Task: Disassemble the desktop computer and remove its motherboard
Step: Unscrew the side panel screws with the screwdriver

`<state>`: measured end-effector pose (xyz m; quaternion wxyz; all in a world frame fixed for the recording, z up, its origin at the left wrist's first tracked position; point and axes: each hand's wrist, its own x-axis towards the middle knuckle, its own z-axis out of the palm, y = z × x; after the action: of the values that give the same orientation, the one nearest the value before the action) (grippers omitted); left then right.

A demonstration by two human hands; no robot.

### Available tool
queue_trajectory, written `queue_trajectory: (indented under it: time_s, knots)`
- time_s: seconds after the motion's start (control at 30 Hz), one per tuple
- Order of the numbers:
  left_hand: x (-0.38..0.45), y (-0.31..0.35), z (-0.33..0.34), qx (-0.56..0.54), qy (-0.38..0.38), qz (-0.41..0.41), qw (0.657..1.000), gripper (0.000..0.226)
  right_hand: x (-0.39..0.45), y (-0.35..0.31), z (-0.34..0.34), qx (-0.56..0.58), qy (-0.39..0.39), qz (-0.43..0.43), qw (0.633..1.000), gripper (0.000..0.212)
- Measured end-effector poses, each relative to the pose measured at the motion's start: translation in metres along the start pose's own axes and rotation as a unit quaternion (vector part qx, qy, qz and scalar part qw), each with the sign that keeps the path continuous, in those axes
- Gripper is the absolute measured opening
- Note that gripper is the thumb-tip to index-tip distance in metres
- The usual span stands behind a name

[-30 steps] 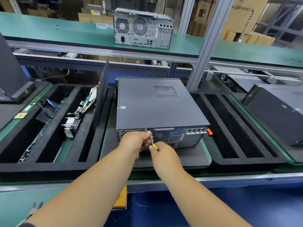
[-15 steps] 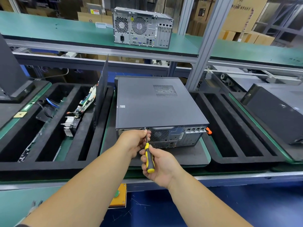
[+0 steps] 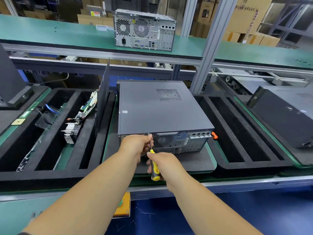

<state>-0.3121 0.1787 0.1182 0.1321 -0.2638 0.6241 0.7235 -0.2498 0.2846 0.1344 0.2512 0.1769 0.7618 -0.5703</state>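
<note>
Right hand (image 3: 165,164) wraps the yellow-and-black handle of a screwdriver (image 3: 154,167), fingers curled round it, shaft angled up toward the top edge of the case's rear panel. Left hand (image 3: 137,144) sits just beside it, fingertips pinched round the upper shaft near the tip, knuckles against the rear panel. Tip meets the panel at the upper rim, left of the round fan grille; the screw itself too small to make out.

Desktop computer (image 3: 160,109) lies flat on a dark foam pad (image 3: 201,160) in the centre of the bench, cover still on, rear ports facing the person. Orange tab (image 3: 214,135) juts from its right rear corner.

To the left, a black slotted foam tray (image 3: 50,150) holds a circuit board (image 3: 88,106) standing on edge and a finned heatsink (image 3: 69,134). To the right, a second slotted tray (image 3: 240,141), then another dark case (image 3: 284,114). On the green upper shelf (image 3: 59,34) stands a silver tower (image 3: 144,30), rear outward.
</note>
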Motion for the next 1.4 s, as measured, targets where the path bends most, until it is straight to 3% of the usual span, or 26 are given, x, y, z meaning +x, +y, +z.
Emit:
queue_trajectory:
  time_s: [0.13,0.27,0.43,0.63,0.8,0.97,1.17,1.4]
  knots:
    - [0.002,0.000,0.001,-0.017,0.007,0.004,1.000,0.018,-0.004,0.006,-0.009,0.187,-0.097,0.031,0.977,0.041]
    - [0.002,0.000,0.001,-0.015,0.003,0.012,1.000,0.018,-0.006,0.011,-0.015,0.164,-0.113,0.029,0.980,0.032]
    - [-0.004,0.000,0.000,-0.042,-0.021,0.007,0.999,0.017,0.003,0.012,-0.010,0.124,-0.050,0.015,0.991,0.022]
    - [-0.007,-0.003,-0.009,-0.042,-0.071,-0.006,0.997,0.020,0.004,0.011,-0.003,-0.015,0.041,-0.055,0.998,0.032]
    - [-0.004,0.000,-0.008,0.022,-0.057,-0.020,0.998,0.021,0.002,0.007,0.000,-0.026,-0.003,-0.049,0.998,0.029]
    - [-0.004,-0.001,-0.006,-0.014,-0.048,0.001,0.999,0.016,-0.004,0.001,-0.009,0.150,-0.114,0.022,0.982,0.035]
    - [-0.009,0.001,-0.004,-0.033,-0.059,0.000,0.998,0.020,-0.002,0.004,-0.016,0.107,-0.089,-0.024,0.990,0.020]
    - [-0.010,-0.002,-0.009,-0.031,-0.068,-0.014,0.997,0.022,0.006,0.013,-0.010,0.044,-0.012,-0.045,0.998,0.027]
